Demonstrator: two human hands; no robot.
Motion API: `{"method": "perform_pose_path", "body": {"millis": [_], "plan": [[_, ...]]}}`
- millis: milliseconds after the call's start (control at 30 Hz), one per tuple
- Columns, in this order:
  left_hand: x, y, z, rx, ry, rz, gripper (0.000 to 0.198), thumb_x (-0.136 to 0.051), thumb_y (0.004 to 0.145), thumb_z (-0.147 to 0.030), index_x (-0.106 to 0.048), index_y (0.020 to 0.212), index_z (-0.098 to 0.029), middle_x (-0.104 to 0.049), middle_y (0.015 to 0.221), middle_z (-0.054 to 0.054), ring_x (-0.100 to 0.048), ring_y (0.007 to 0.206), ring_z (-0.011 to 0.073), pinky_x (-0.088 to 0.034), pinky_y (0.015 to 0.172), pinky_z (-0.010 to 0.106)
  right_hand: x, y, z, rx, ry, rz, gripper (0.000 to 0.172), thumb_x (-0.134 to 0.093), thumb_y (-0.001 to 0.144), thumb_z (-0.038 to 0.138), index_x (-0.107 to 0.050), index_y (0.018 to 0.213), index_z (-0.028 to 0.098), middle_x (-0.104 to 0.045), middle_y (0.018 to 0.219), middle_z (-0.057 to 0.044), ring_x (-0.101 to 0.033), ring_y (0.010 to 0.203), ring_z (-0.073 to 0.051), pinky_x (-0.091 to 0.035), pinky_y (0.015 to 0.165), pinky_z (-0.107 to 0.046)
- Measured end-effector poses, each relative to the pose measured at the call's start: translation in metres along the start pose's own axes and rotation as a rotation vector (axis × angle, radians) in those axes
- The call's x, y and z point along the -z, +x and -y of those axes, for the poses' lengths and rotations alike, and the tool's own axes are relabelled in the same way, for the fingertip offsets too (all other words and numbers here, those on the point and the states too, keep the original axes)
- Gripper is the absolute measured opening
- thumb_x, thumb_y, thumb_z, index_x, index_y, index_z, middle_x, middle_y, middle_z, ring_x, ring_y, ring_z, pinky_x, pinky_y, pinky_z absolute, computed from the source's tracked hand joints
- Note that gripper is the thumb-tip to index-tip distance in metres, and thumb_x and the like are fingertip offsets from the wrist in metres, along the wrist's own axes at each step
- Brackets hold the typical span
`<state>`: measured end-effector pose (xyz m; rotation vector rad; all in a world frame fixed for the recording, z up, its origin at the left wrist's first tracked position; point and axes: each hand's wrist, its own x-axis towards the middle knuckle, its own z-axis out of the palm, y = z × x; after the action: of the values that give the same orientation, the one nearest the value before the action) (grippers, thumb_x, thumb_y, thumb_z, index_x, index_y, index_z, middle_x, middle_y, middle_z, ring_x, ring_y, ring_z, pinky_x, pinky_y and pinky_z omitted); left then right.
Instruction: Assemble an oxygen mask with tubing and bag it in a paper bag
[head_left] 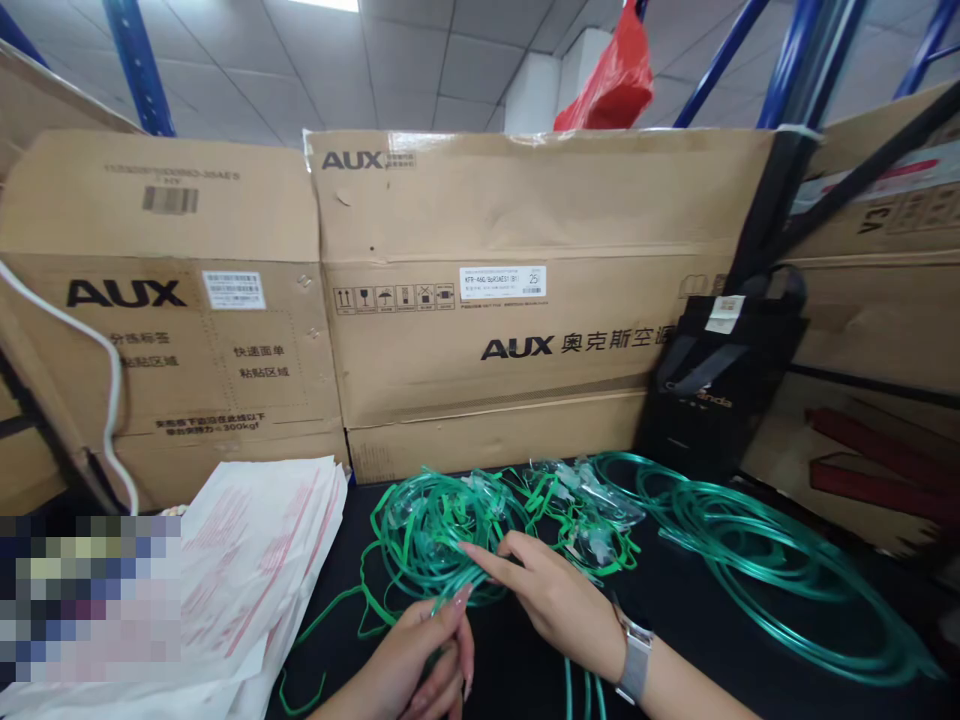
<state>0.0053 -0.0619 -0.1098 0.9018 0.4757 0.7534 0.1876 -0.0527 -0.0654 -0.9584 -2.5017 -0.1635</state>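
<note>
A tangled coil of clear green tubing (420,540) with flat bright-green straps lies on the black table in front of me. My left hand (431,650) is closed at its near edge, thumb and forefinger pinched on strands of the tubing. Across the coil's right side reaches my right hand (551,600), its forefinger laid along the strands and the other fingers bent, partly hidden; it appears to grip the tubing. Lengths of green tube (585,690) emerge below the right wrist. Right behind that hand is a second bundle with straps and clear plastic parts (589,510).
Larger loops of green tubing (795,600) spread over the table's right side. A stack of printed white bags (247,560) lies at left. Cardboard AUX boxes (480,370) form a wall behind, with a black carrier bag (712,390) at right and a white cable (112,400) at left.
</note>
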Motion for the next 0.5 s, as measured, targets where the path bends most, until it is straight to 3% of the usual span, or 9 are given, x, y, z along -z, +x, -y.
{"method": "perform_pose_path", "body": {"millis": [167,233,300,400,500], "plan": [[0.001,0.0,0.0,0.02,0.025,-0.016,0.049,-0.054,0.072,-0.057,-0.058,0.056,-0.011,-0.029,0.023,-0.011,-0.025,0.017,0.0025,-0.04,0.033,0.019,0.011,0.0,0.003,0.057,-0.143,-0.109,0.047,-0.028,0.089,0.007,-0.034,0.134,0.02,-0.052,0.082,-0.007,-0.047,0.075,-0.019,-0.046,0.069,-0.033],[-0.002,-0.003,-0.002,0.001,0.027,-0.026,0.049,-0.056,0.07,-0.058,-0.062,0.064,-0.011,-0.041,0.029,-0.007,-0.038,0.023,0.0056,-0.045,0.04,0.023,0.019,-0.003,0.003,0.082,-0.182,-0.224,0.048,-0.029,0.089,0.006,-0.031,0.135,0.019,-0.051,0.082,-0.007,-0.046,0.079,-0.019,-0.044,0.078,-0.039],[-0.005,-0.006,-0.005,-0.013,0.032,0.001,0.05,-0.063,0.063,-0.059,-0.065,0.077,-0.011,-0.058,0.046,0.001,-0.058,0.041,0.013,-0.05,0.053,0.028,0.029,-0.008,0.004,0.066,-0.176,-0.343,0.051,-0.03,0.088,0.004,-0.029,0.136,0.02,-0.05,0.082,-0.006,-0.046,0.081,-0.019,-0.041,0.083,-0.042],[-0.008,-0.01,-0.008,-0.005,0.06,0.04,0.055,-0.077,0.052,-0.046,-0.064,0.095,-0.015,-0.067,0.086,0.009,-0.065,0.081,0.0249,-0.048,0.072,0.034,0.048,-0.017,0.008,-0.078,-0.085,-0.496,0.052,-0.033,0.087,0.005,-0.028,0.137,0.022,-0.049,0.083,-0.006,-0.046,0.077,-0.018,-0.044,0.073,-0.035],[-0.007,-0.009,-0.009,0.006,0.073,-0.012,0.048,-0.08,0.054,-0.034,-0.064,0.097,-0.02,-0.064,0.1,0.008,-0.059,0.096,0.0285,-0.046,0.078,0.039,0.067,-0.023,0.007,-0.315,0.061,-0.686,0.046,-0.036,0.089,0.013,-0.034,0.134,0.024,-0.046,0.077,-0.003,-0.046,0.065,-0.014,-0.044,0.06,-0.027]]}}
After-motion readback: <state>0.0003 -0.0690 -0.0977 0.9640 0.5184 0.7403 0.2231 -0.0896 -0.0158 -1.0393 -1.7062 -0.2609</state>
